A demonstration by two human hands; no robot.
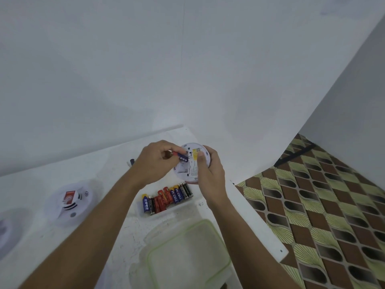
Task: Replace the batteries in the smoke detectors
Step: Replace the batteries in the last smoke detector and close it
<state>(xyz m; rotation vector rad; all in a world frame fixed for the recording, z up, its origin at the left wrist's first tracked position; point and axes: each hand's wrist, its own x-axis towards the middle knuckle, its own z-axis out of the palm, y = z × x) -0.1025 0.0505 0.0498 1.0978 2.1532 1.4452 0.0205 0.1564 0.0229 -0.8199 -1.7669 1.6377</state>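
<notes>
My right hand [210,170] grips a round white smoke detector [190,163], back side up, above the table's far corner; its thumb lies on the yellow label. My left hand [155,161] pinches a blue and red battery [180,156] and holds it against the detector's back. Below the hands a small clear tray [143,213] holds several batteries [168,198] in blue, red and black. A second smoke detector [69,202] with a red battery in it lies on the table at the left. A third one [6,228] is at the left edge, blurred.
The white table [116,226] ends at a right edge [260,217] over a patterned floor [333,205]. A clear container with a green-rimmed lid [187,253] stands near me. A small dark object [131,161] lies behind my left wrist. White walls rise behind.
</notes>
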